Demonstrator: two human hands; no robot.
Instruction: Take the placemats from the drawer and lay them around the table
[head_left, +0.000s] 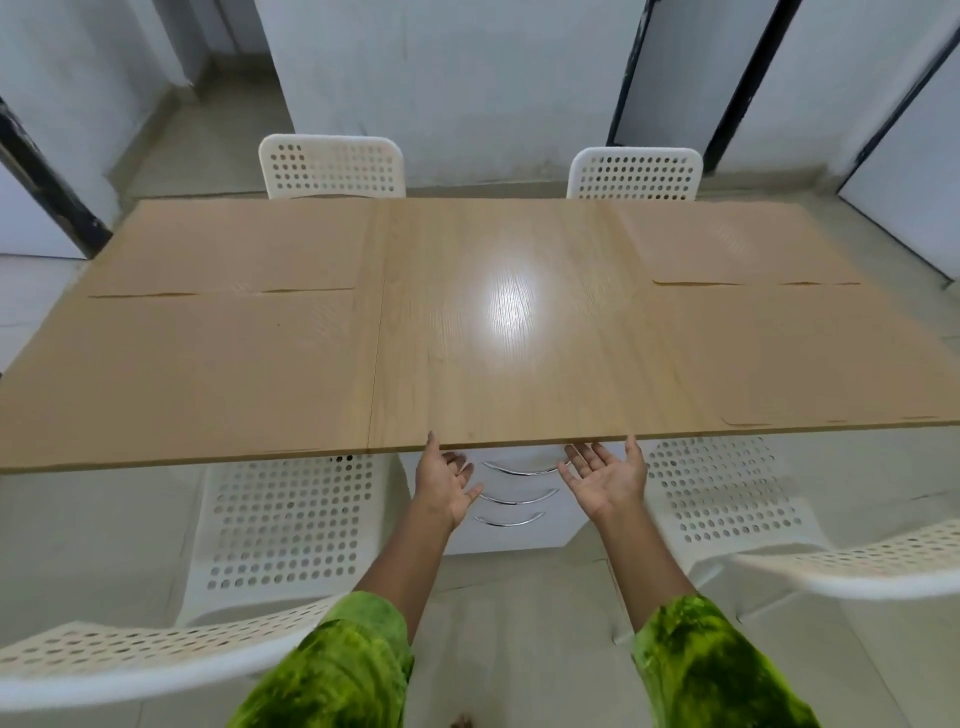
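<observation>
Head view, looking down over the table (498, 364). Left to right:

- Far-left placemat (234, 249): flat at the back left corner, tan, nearly the tone of the wood, near edge slightly lifted.
- Near-left placemat (187, 374): flat, covers the front left portion, touching or just overlapping the far one along their shared edge; which, cannot tell.
- Centre strip of the table: bare wood with a light glare.
- Left hand (445, 486): below the front table edge, fingers loosely spread, holding nothing, thumb up near the edge.
- Drawer unit (514, 519): white, under the table between the hands, three curved metal handles visible. All three drawers look closed; the top one is partly hidden by the tabletop, so not certain.
- Right hand (605, 480): palm up, fingers open and splayed, empty, just beside the drawer unit.
- Far-right placemat (737, 244): flat at the back right.
- Near-right placemat (821, 353): flat at the front right, corner close to the table edge.
- Four white perforated chairs, two far, two near.

Judgement: four mats down, one per chair, so laying appears done or nearly so. What may remain: closing or checking the drawer, and straightening the lifted edges.
</observation>
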